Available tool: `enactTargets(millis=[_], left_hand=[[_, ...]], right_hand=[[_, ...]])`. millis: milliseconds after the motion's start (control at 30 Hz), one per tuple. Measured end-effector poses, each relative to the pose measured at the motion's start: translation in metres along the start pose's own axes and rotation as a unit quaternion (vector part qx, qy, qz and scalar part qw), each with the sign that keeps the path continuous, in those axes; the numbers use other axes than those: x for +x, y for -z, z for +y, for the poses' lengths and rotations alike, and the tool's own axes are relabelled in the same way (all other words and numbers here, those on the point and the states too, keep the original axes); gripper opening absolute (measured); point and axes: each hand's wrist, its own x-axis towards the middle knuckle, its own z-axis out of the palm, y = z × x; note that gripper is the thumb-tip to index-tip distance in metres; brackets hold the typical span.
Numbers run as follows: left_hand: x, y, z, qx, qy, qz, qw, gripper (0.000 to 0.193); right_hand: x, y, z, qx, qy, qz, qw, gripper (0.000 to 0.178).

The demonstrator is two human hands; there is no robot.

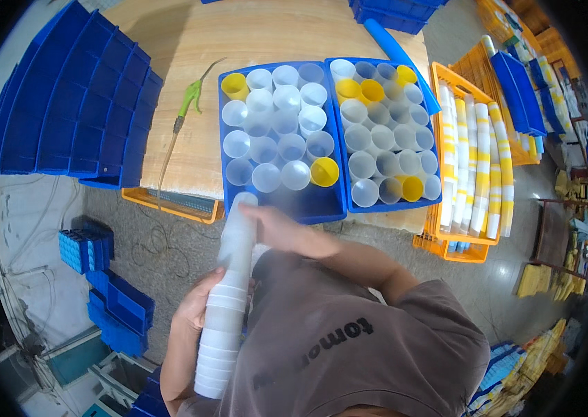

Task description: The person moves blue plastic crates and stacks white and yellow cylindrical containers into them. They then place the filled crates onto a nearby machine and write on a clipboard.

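A long stack of nested white plastic cups (228, 306) leans against my front, its upper end pointing at the left blue crate. My left hand (203, 295) is closed around the side of the stack, about halfway along. At the upper end, my right hand (276, 228) has its fingers closed on the top cup (240, 207); that hand is slightly blurred. Just beyond, the left blue crate (341, 198) holds rows of white cups and a few yellow ones, with blue floor showing along its near side. The right blue crate (391, 207) is filled with similar cups.
On the wooden table (189, 163) lies a green-handled air gun (188, 101) with a hose. Tall stacked blue crates (75, 97) stand at left. To the right, an orange basket (473, 249) holds several long white-and-yellow cup stacks. A blue roll (401, 62) lies behind the right crate.
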Motion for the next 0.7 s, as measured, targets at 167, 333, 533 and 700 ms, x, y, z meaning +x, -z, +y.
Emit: enactTargets(millis=[167,333,533,700], left_hand=[[-0.005,-0.003,-0.001,-0.064,-0.021,-0.014,0.998,0.053],[0.030,-0.006,0.003,0.102,-0.008,0.014,0.995,0.053],[0.053,-0.008,0.004,0.154,0.025,-0.052,0.986,0.052],[0.054,-0.018,0.006,0.153,0.060,-0.040,0.986,0.049]], right_hand=[[-0.002,0.004,-0.024,0.168,-0.082,0.017,0.982,0.046],[-0.066,0.012,0.009,-0.676,0.448,0.140,0.568,0.053],[-0.081,0.061,-0.006,-0.705,0.396,0.230,0.542,0.057],[-0.094,0.049,-0.015,-0.711,0.443,0.197,0.510,0.066]])
